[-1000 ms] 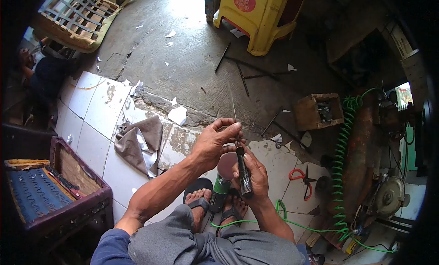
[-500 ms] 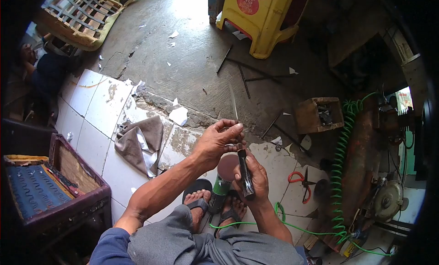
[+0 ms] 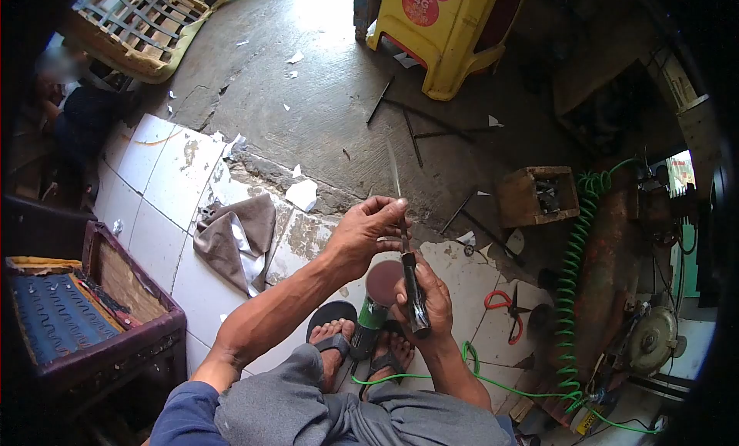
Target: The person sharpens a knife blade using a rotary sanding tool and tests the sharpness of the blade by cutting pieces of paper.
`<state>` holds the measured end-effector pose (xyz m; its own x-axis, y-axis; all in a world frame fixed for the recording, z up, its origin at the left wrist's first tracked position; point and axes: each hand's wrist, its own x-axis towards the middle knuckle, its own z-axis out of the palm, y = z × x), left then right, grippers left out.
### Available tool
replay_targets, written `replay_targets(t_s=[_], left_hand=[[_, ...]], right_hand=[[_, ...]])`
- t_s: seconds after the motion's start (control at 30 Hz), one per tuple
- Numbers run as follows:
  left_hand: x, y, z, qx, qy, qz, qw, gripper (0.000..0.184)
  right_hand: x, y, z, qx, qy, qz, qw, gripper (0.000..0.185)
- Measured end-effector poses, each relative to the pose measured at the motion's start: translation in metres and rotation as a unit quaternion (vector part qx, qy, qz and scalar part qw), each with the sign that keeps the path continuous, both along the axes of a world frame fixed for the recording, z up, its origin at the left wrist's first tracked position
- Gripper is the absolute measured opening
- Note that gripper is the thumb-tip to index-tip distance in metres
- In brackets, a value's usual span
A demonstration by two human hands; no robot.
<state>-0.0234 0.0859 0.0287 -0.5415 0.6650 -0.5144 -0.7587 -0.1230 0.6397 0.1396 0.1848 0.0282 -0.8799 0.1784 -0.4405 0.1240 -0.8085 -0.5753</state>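
Note:
A knife with a black handle (image 3: 416, 296) is gripped in my right hand (image 3: 437, 301), its narrow blade pointing away from me. The fingers of my left hand (image 3: 369, 234) close on the lower part of that blade (image 3: 394, 165), thumb and forefinger pinching it. Just below the hands, a green grinder (image 3: 370, 323) stands between my feet with its round reddish-brown sanding disc (image 3: 384, 283) facing up. The disc is partly hidden by my right hand and the knife handle.
Red-handled scissors (image 3: 514, 311) lie on the tiles at right, near a green cord (image 3: 504, 383). A wooden box (image 3: 537, 196), a coiled green hose (image 3: 571, 292) and metal rods (image 3: 431, 126) lie beyond. A brown cloth (image 3: 235, 242) and a seat frame (image 3: 138, 292) are at left. Another person (image 3: 85, 119) sits far left.
My left thumb and fingers have shifted slightly up along the blade, and more of the blade near the handle shows. My right hand keeps its hold on the knife handle.

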Motion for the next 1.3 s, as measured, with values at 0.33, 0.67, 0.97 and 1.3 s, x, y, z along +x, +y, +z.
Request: replay_targets(t_s=[0.33,0.67,0.97,1.3], left_hand=[[-0.013,-0.001,-0.012,-0.015,0.010,0.008,1.000,0.042],[-0.120,-0.108,-0.196,-0.655,0.498,-0.058,0.566,0.058],[-0.135,-0.108,-0.193,-0.567,0.481,-0.002,0.669,0.029],[-0.056,-0.052,-0.090,-0.191,0.377,0.048,0.905,0.029]], right_hand=[[0.001,-0.001,0.004,0.011,-0.018,0.000,1.000,0.051],[0.017,0.019,-0.001,0.112,0.018,-0.026,0.993,0.034],[-0.005,0.013,0.005,0.380,-0.033,0.043,0.924,0.028],[-0.054,0.016,-0.010,0.752,0.084,-0.057,0.651,0.038]])
